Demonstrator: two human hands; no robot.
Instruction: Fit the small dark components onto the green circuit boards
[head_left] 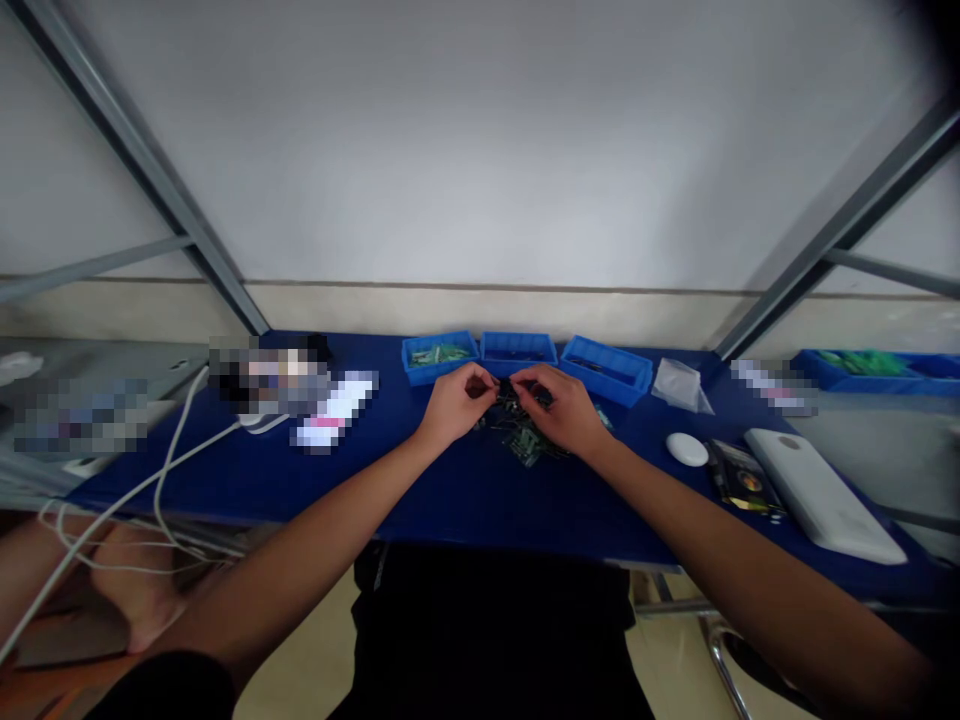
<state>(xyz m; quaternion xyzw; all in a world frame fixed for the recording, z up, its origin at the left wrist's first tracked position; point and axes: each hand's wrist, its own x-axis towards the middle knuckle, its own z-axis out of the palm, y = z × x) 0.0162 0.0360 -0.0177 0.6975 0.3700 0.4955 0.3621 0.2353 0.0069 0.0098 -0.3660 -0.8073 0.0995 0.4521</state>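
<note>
Both my hands meet over the middle of the blue table [420, 490]. My left hand [454, 402] is closed in a pinch on a small dark part [504, 388]. My right hand [564, 408] is closed on the same dark part from the other side. Under and just in front of my hands lies a small heap of green circuit boards with dark wires [525, 440]. What exactly the dark part is I cannot make out.
Three blue bins stand in a row behind my hands: left bin [439, 356] with green parts, middle bin [518, 350], right bin [607, 369]. To the right lie a clear bag [677, 384], a white round puck [687, 450], a dark packet [742, 478] and a white device [821, 495]. White cables [169, 455] hang at left.
</note>
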